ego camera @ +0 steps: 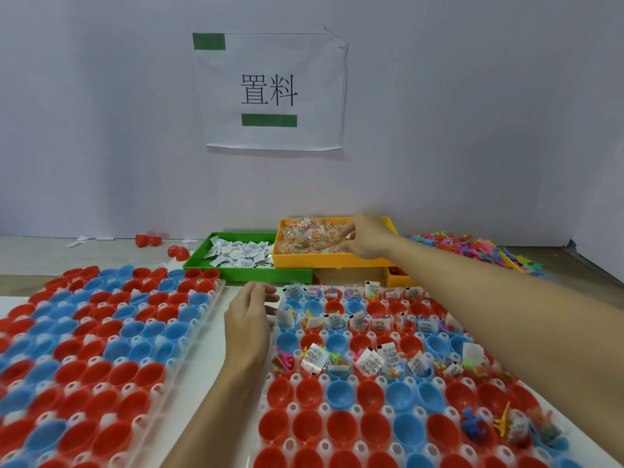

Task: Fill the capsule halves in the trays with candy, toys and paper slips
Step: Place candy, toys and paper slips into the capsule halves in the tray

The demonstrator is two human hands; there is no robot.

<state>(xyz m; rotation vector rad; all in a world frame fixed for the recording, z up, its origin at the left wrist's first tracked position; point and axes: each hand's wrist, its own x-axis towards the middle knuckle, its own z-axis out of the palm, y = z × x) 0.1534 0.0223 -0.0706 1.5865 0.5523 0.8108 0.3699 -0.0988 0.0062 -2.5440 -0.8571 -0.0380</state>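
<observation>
Two clear trays hold red and blue capsule halves. The right tray (297, 378) has several halves filled with paper slips, candy packets and small toys; its near rows are mostly bare. The left tray (189, 346) holds halves with nothing in them. My right hand (363, 239) reaches into the yellow bin (337, 260) of candy packets (309, 236), fingers curled onto the packets. My left hand (250, 319) hovers between the two trays at the right tray's far left corner, fingers loosely apart, holding nothing. A green bin (243, 273) of paper slips (243, 253) sits left of the yellow bin.
A heap of colourful plastic toys (472, 246) lies at the far right by the wall. Loose red capsule halves (148, 239) lie at the back left. A paper sign (273, 91) hangs on the white wall behind the bins.
</observation>
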